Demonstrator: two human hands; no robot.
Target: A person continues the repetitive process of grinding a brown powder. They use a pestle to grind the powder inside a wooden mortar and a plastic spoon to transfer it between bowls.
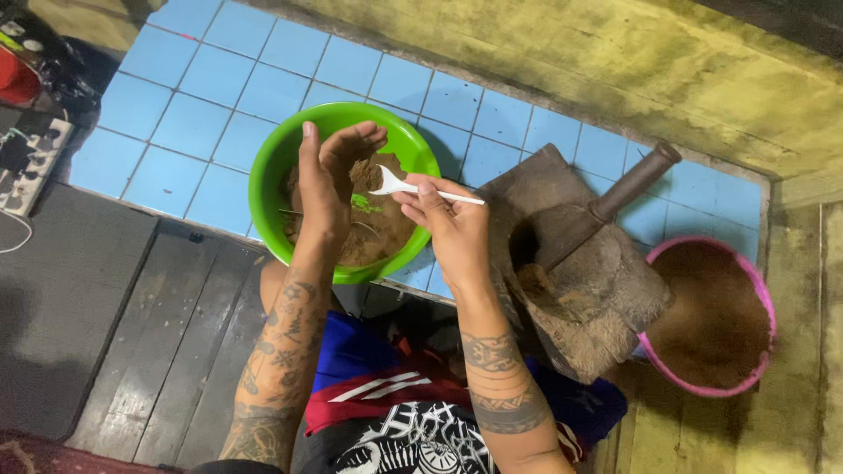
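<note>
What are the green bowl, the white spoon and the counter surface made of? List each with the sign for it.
Green bowl: likely plastic; uniform bright colour, smooth, slightly glossy rim.
White spoon: probably plastic; thin, matte white, moulded in one piece, held in the right hand.
Counter surface: glazed ceramic tile, it seems; square blue pieces with pale grout lines.

Left hand (327,175) cupped, palm turned right, fingers curled, above green bowl (272,167). Right hand (448,224) at bowl's right rim, fingers pinched on white plastic spoon (413,188). Both forearms tattooed, angled inward.
</note>
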